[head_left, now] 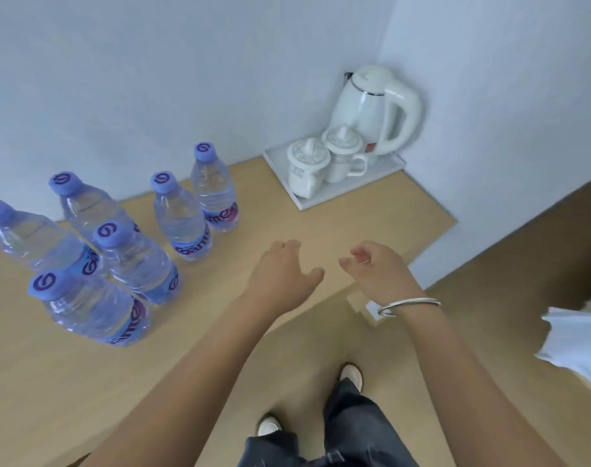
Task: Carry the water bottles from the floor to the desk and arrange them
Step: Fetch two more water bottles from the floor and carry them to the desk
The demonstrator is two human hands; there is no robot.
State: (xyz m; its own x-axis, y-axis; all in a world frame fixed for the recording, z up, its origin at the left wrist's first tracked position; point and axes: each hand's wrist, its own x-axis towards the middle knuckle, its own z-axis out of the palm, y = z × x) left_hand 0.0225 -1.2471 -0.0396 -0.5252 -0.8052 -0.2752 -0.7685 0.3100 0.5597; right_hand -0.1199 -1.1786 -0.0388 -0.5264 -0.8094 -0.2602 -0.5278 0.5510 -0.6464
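Several clear water bottles with purple caps and purple labels stand upright on the light wooden desk [68,382]. Two stand toward the back, one [181,219] in front of another [214,193]. The others cluster at the left, among them a near one [91,308] and a middle one [139,264]. My left hand [280,274] hovers over the desk to the right of the bottles, fingers loosely spread, holding nothing. My right hand [378,267], with a silver bangle on its wrist, hangs beside it with loosely curled fingers and holds nothing.
A white tray [351,187] in the desk's back right corner carries a white electric kettle [375,109] and two lidded white cups [307,170]. Walls close off the back and right. Below the desk edge lie the brown floor [489,298], my shoes and a white cloth [577,345].
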